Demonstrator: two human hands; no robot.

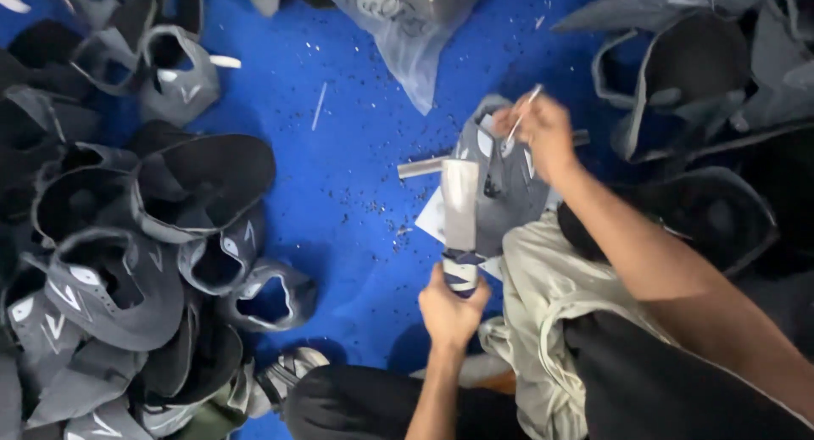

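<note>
My left hand (451,309) grips the handle of a metal hammer-like tool (460,211) that stands upright over a grey shoe upper (506,177). That upper lies on the blue surface (339,177) in front of my knee. My right hand (543,128) is on the far end of the upper and pinches a thin white stick (524,111) between its fingers. A flat metal bar (421,166) pokes out from under the upper to the left.
A big heap of grey and black shoe uppers (127,236) fills the left side. More uppers (695,75) lie at the right. A clear plastic bag (407,25) sits at the top. Small dark scraps dot the blue surface.
</note>
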